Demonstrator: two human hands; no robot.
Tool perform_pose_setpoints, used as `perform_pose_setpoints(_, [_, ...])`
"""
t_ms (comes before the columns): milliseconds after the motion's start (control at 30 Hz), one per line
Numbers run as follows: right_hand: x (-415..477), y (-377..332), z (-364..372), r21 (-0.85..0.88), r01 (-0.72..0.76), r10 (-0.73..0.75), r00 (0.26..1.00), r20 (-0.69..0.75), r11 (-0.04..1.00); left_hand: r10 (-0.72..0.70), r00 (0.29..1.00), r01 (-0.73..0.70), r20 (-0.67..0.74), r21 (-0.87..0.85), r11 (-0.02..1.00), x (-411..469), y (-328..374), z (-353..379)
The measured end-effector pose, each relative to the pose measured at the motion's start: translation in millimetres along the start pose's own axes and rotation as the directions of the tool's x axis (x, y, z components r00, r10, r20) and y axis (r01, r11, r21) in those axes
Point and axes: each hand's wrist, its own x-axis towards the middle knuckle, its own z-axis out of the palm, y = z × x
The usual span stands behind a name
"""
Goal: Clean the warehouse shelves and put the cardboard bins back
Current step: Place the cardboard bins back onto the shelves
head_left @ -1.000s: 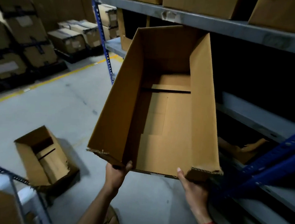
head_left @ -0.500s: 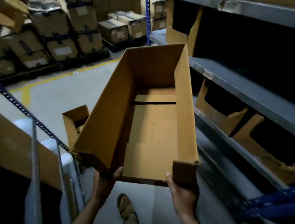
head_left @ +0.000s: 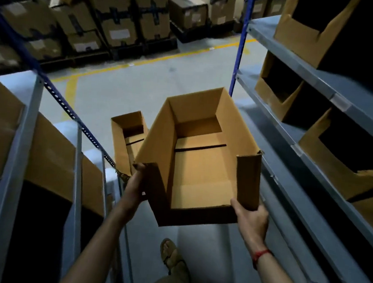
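I hold an empty, open-topped cardboard bin (head_left: 198, 164) in the aisle in front of me, its cut-out front end toward me. My left hand (head_left: 135, 185) grips the near left corner flap. My right hand (head_left: 251, 215) holds the near right corner from below. A second empty cardboard bin (head_left: 126, 136) lies on the floor just behind and left of the held one. The grey shelves (head_left: 309, 151) on the right carry several cardboard bins (head_left: 301, 36) with dark openings.
A shelf rack (head_left: 16, 141) with cardboard boxes stands close on my left. Stacked cartons (head_left: 123, 27) line the far side beyond a yellow floor line (head_left: 156, 57). A blue upright (head_left: 239, 51) marks the right rack's end. My sandalled foot (head_left: 172, 257) is on the grey floor.
The bin has come down and away from the right-hand shelf into the aisle. My view has swung left, bringing the left rack and the floor bin closer to centre.
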Motion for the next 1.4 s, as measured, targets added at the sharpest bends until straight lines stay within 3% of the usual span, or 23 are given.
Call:
perform_pose_setpoints(67, [7.3, 1.3, 10.8, -0.020, -0.020, 0.021, 1.000, 0.023, 1.000, -0.170, 0.982, 0.174, 0.080, -0.039, 0.984, 24.9, 21.6, -20.4])
perform_pose_setpoints(167, [16.4, -1.4, 28.8, -0.034, -0.023, 0.025, 0.998, 0.049, 0.999, -0.393, 0.896, 0.393, 0.205, 0.044, 0.919, 72.4, 54.9, -45.1])
perform_pose_setpoints(333, [35.7, -9.3, 60.1, -0.052, -0.016, 0.019, 0.998, 0.064, 0.998, -0.554, 0.829, 0.451, 0.069, 0.502, 0.738, 162.4, 63.8, -61.4])
perform_pose_setpoints(500, [64.6, -24.9, 79.7, -0.106, -0.066, 0.080, 0.989, 0.128, 0.992, -0.425, 0.905, 0.369, 0.007, 0.482, 0.794, 202.5, 47.4, -62.5])
perform_pose_setpoints(567, [81.2, -35.0, 80.9, -0.161, -0.080, 0.115, 0.969, 0.217, 0.984, -0.381, 0.925, 0.339, -0.001, 0.457, 0.822, 209.4, 43.5, -59.2])
perform_pose_setpoints(700, [121.7, -55.6, 80.8, -0.248, -0.089, 0.188, 0.892, 0.411, 0.965, -0.319, 0.946, 0.311, -0.050, 0.413, 0.856, 225.7, 32.1, -49.0])
perform_pose_setpoints(900, [200.6, -117.1, 111.7, -0.115, -0.343, 0.352, 0.783, 0.513, 0.932, -0.218, 0.970, 0.244, -0.108, 0.421, 0.874, 262.8, 19.4, -38.7])
perform_pose_setpoints(1000, [255.9, -138.7, 141.5, -0.189, -0.427, 0.454, 0.691, 0.562, 0.884, -0.192, 0.973, 0.231, -0.132, 0.451, 0.862, 296.9, 24.5, -45.3])
perform_pose_setpoints(1100, [313.3, -159.0, 186.7, -0.495, -0.204, 0.478, 0.705, 0.524, 0.845, -0.174, 0.972, 0.232, -0.161, 0.490, 0.840, 336.8, 30.8, -47.0])
perform_pose_setpoints(1167, [346.4, -164.0, 222.1, -0.604, -0.056, 0.433, 0.751, 0.500, 0.795, -0.170, 0.966, 0.248, -0.195, 0.504, 0.828, 364.8, 32.7, -42.7])
perform_pose_setpoints(1267, [388.7, -164.5, 262.4, -0.650, 0.072, 0.321, 0.825, 0.465, 0.756, -0.206, 0.944, 0.311, -0.258, 0.482, 0.819, 402.1, 38.6, -36.1])
perform_pose_setpoints(1400, [430.7, -156.2, 299.9, -0.638, 0.195, 0.226, 0.826, 0.516, 0.745, -0.227, 0.926, 0.348, -0.303, 0.446, 0.824, 439.7, 37.3, -33.4])
